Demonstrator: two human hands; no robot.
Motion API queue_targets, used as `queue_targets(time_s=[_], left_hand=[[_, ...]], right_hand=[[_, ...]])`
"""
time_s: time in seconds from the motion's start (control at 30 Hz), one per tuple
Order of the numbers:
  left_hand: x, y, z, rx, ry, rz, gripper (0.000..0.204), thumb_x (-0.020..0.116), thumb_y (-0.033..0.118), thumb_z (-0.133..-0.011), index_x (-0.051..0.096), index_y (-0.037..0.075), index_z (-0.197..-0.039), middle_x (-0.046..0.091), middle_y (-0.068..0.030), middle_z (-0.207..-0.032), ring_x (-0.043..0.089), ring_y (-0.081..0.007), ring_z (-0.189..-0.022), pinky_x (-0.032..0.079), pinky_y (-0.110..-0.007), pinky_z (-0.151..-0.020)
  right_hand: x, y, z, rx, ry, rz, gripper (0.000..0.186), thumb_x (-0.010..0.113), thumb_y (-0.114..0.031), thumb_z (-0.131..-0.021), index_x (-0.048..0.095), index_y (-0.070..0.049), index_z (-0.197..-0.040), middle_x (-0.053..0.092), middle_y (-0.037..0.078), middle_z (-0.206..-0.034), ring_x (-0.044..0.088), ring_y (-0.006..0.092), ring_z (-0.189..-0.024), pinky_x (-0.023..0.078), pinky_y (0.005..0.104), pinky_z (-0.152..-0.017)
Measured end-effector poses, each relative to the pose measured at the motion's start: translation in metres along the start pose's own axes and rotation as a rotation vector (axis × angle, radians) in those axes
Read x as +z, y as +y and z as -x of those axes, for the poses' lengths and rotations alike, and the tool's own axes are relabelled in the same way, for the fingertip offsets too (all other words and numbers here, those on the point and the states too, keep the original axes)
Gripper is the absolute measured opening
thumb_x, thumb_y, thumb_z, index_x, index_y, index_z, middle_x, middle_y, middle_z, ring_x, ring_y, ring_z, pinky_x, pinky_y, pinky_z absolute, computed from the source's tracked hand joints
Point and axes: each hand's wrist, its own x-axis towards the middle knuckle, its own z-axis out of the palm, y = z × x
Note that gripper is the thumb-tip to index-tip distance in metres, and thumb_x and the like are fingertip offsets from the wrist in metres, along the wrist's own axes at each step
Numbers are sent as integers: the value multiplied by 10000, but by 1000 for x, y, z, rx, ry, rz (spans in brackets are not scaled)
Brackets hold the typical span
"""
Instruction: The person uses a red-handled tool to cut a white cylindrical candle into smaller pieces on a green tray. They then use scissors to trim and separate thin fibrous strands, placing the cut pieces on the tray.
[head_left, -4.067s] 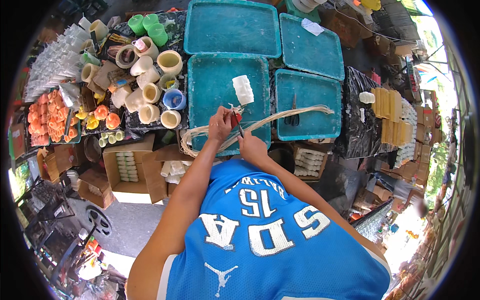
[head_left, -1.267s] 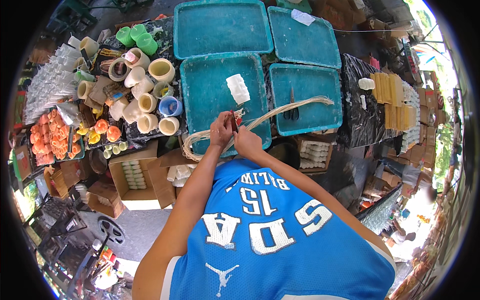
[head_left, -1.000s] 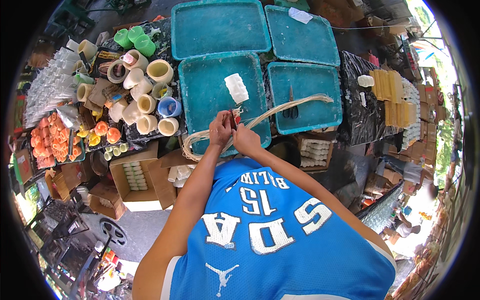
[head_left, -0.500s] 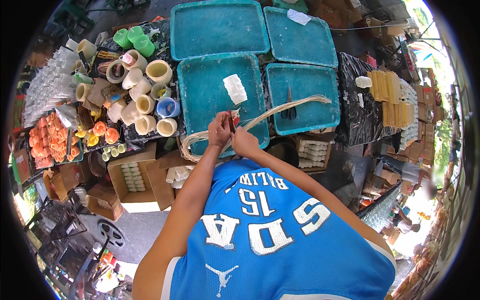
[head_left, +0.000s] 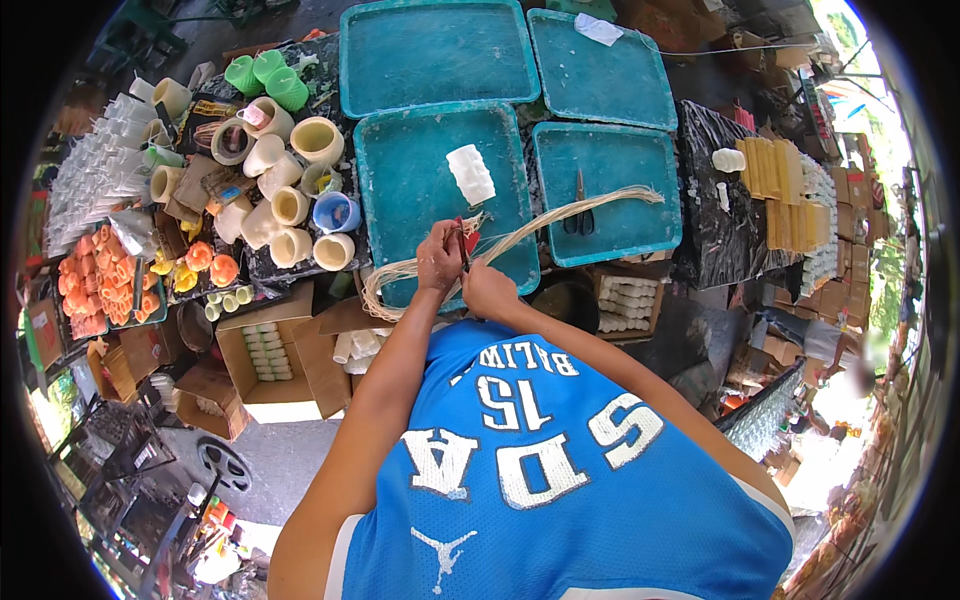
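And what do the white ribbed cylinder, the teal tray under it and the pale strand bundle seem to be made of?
White ribbed cylinder: probably wax, matte, with rounded ridges, though plastic is possible.
Teal tray: apparently moulded plastic, scuffed, with rounded corners and raised rim.
Pale strand bundle: likely cotton or plant fibre, dull; thin strands spread at its right end.

trays point(head_left: 410, 170) — scuffed plastic | strands point(head_left: 580, 207) — matt, fibrous | sheeting point(head_left: 708, 235): glossy, wrinkled plastic

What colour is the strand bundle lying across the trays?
The strand bundle is pale cream, clearest in the head view.
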Motion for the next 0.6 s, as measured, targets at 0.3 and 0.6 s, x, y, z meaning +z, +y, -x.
queue_targets(time_s=[0.3,0.6], left_hand=[[15,-2,7,-40,85,37,65,614,71,-1016,607,49,-1078,738,-203,-878,728,-412,-800,542,-478,-685],[17,7,9,-168,48,140,109,593,131,-1073,580,28,-1107,723,-147,-840,674,-218,-714,515,-386,-631]], right_hand=[[-3,8,-1,-50,90,15,370,551,-340,-1028,564,29,-1060,731,299,-893,723,502,-846,551,619,-755],[3,8,0,-18,114,-5,360,538,-335,-1029,577,22,-1054,744,292,-901,744,476,-853,574,590,-765]])
